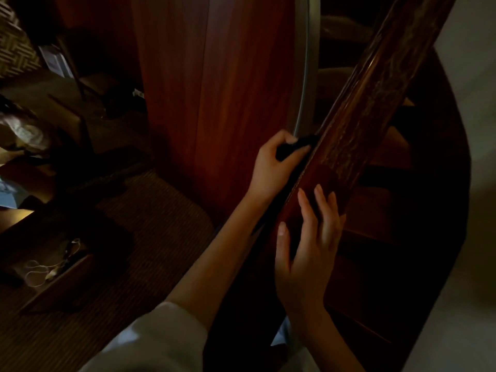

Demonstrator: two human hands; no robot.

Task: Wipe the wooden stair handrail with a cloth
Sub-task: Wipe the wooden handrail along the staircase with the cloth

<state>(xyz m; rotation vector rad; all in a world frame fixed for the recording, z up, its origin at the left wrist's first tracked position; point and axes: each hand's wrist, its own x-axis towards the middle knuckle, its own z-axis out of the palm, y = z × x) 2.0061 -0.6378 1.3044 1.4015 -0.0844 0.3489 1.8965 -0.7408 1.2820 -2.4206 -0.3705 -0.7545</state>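
The left hand (pixel 273 167) bunches the dark cloth (pixel 292 147), seemingly soft, light and best held wadded, against the side of the rigid, glossy handrail (pixel 375 84), while the right hand (pixel 308 237) rests lower on it with its fingers (pixel 306 208) straight.

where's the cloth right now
Centre of the head view: the dark cloth is gripped in the left hand against the handrail, just up the rail from the right hand.
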